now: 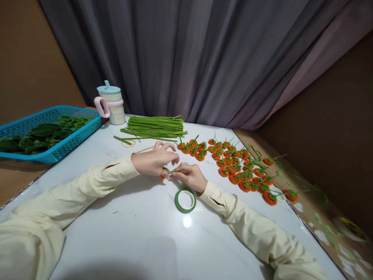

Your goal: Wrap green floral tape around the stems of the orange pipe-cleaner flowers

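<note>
Left hand (155,160): grasping orange piece (162,177), mostly hidden | right hand (191,177): pinching thin piece (171,172) | tape roll (177,200) near right hand | green stems (155,127), orange pumpkins (234,179) beyond

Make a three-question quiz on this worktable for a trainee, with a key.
1. Multiple choice: what stands beside the blue basket? A) a lamp; B) a lidded cup; C) a glass vase.
2. True or false: the right hand grips the roll of green tape.
3. Fill in: in the picture, the bundle of green stems lies to the ____ of most orange pieces.

Key: 1. B. 2. False; the roll lies on the white table. 3. left.
</note>
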`<state>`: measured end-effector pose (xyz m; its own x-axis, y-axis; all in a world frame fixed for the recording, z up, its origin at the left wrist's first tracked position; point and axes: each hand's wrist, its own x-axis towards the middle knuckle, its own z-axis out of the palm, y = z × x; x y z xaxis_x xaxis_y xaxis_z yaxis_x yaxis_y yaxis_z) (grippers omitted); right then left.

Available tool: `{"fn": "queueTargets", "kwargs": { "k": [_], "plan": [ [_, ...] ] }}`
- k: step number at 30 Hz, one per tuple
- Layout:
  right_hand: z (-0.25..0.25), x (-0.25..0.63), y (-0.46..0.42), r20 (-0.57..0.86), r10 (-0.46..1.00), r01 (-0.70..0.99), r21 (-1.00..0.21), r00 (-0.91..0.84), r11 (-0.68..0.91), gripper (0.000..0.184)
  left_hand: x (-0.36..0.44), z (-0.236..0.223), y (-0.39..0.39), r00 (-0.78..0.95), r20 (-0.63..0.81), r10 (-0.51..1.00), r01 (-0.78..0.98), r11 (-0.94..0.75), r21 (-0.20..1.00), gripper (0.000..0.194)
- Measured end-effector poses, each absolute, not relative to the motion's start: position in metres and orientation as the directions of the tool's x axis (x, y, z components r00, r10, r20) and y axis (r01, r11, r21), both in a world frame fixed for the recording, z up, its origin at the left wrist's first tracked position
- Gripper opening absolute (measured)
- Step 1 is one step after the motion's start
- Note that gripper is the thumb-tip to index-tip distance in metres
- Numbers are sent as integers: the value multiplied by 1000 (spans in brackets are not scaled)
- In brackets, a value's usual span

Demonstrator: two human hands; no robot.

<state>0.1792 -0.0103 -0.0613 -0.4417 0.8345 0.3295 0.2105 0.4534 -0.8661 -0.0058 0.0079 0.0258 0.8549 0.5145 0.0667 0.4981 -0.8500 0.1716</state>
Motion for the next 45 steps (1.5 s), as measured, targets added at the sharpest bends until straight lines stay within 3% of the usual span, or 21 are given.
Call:
{"fn": "queueTargets", "kwargs": {
  "k": [3,6,13,17,22,31,35,38,42,45],
  "plan": [
    [-59,178,-11,100,897,-9,-994,-430,107,24,-4,28,-1,859,124,497,500,-866,10,22],
    [-55,178,-10,31,901,-110,-994,-434,-19,26,0,26,-6,855,160,493,508,-858,-71,12],
    [-52,178,-12,-3,885,-133,-988,-465,-73,26,1,15,-3,854,165,493,506,-861,-50,11],
    [-53,177,-15,-3,836,-93,-994,-549,-64,27,0,12,0,892,115,438,439,-898,11,21],
    [-54,177,-16,7,822,-52,-998,-570,-28,29,0,15,0,925,101,367,367,-930,20,19],
    [-52,179,-13,11,823,-38,-999,-568,-13,35,2,17,-2,906,137,402,402,-915,26,17],
    [-55,181,-12,66,814,-8,-997,-577,75,33,2,19,-1,894,70,443,435,-894,105,18],
    [-56,184,-11,198,798,68,-956,-570,286,27,0,19,0,886,45,462,448,-877,175,16],
    [-57,185,-10,470,675,258,-678,-568,689,20,-2,17,3,862,32,506,480,-834,273,15],
    [-58,185,-9,653,490,277,-408,-578,870,21,-3,18,6,835,-22,549,522,-780,346,12]
  ]
}}
